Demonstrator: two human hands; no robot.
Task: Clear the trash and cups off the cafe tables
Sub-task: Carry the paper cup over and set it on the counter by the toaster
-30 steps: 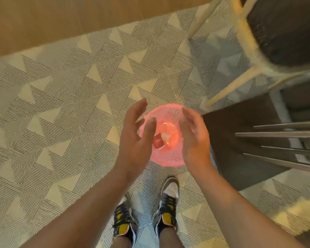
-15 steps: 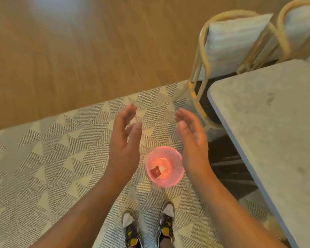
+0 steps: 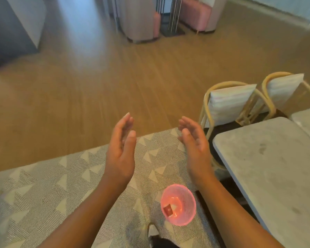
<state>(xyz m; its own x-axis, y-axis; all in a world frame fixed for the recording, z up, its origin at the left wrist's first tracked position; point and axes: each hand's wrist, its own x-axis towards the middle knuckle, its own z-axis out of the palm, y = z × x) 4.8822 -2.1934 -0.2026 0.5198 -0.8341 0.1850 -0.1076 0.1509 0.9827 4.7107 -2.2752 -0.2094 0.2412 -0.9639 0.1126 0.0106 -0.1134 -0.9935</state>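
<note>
Cafe interior seen from head height: a wooden floor (image 3: 115, 77) fills the upper half, with a patterned grey rug (image 3: 52, 185) underfoot. Both hands are raised at centre, palms facing each other, fingers straight and loosely spread, holding nothing: the left hand (image 3: 121, 153) toward 9 o'clock, the right hand (image 3: 195, 149) toward 3 o'clock. A pink mesh bin (image 3: 188, 197) stands on the rug at 6 o'clock, holding a red wrapper (image 3: 168, 210) and a pale scrap. At 3 o'clock a grey table (image 3: 276, 167) shows no cups or trash on the part in view, with 2 rattan chairs (image 3: 229, 101) at 2 o'clock. This table looks finished; other tables probably remain.
</note>
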